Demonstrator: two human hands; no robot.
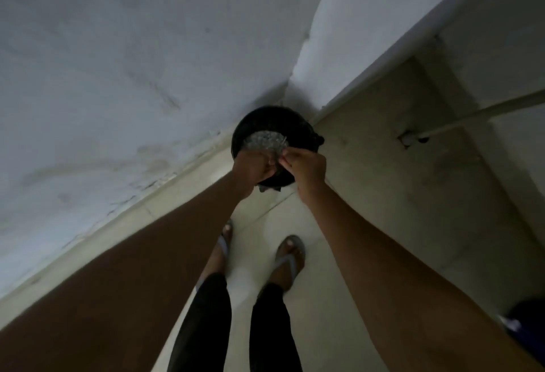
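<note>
Just above the middle of the frame, a crumpled silvery wad (264,142) sat over the mouth of a round black bin (275,116). It was grey, glittery and finely crinkled, with a ragged outline; what it was made of could not be told. The left hand (253,168) gripped its lower edge with curled fingers, and the right hand (307,169) pinched its right edge, knuckles bent. The bin stood on the pale floor (368,194), close to the stained white wall (118,76) in the upper left. Two feet in flip-flops (290,256) stood below centre, and a pale pipe (486,113) crossed the right side.
</note>
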